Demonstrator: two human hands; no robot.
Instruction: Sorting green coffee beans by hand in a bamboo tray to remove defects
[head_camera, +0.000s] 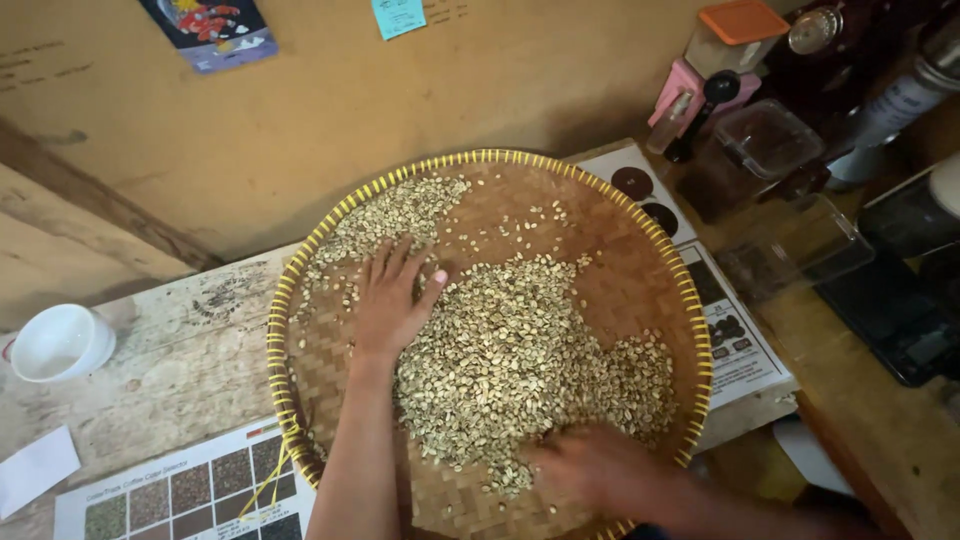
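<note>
While we look down from the left, a white cup (60, 342) sits on the table (180, 370), well apart from our fingers, and a colour chart (190, 495) lies nearer, below our left wrist. Next comes the woven tray (300, 300) with its yellow rim, and our left hand (392, 300) lies flat on its weave, fingers spread and open, gripping nothing. Just beyond those fingertips a smaller heap of beans (395, 212) rests against the far rim, apart from the rest. We judge this to be the part already sorted out, though we cannot tell the beans' quality at this size.

Right of our left thumb, touching it, the main pile (520, 350) of pale green beans spreads across the middle of the tray, much larger than the far heap. A few loose beans lie between the two, near our fingertips. By that measure we are early: most of the beans are unsorted.

Further right, our right hand (590, 465) is at the near edge of the main pile, blurred, so we cannot tell whether its fingers are open or pinching beans. Beyond the tray, past any finger's reach, a printed sheet (730, 330) lies under the rim, and clear containers (770, 135) and jars stand at the back.
</note>
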